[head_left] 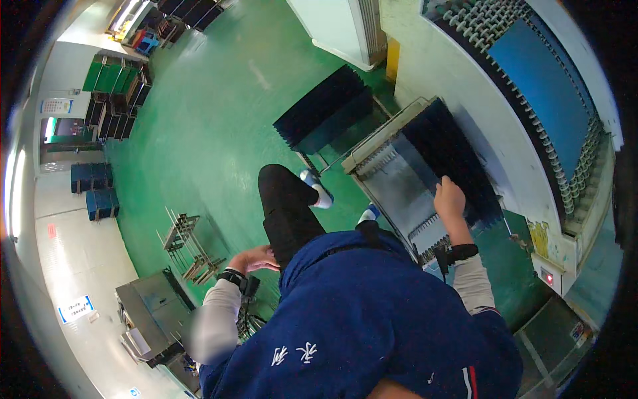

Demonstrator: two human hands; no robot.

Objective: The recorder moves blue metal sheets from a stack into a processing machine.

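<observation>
My right hand [450, 199] is over a metal rack on the right, its fingers curled in at the edge of a row of thin dark boards [442, 136]. What lies between those fingers, if anything, is too small to make out. The boards stand upright, packed side by side, next to the rack's bare grey bed [402, 179]. Low on the left, my left hand [258, 258] is beside my thigh with its fingers stretched out and nothing visible in it. Part of its fingertips is hidden against the dark trousers.
Another rack of dark boards [325, 110] stands just beyond. At right runs a roller conveyor machine [492, 86] with a blue panel [541, 86] on its rollers. An unloaded metal rack frame [189, 246] stands on the green floor [219, 100] at left, near a grey cabinet [153, 306].
</observation>
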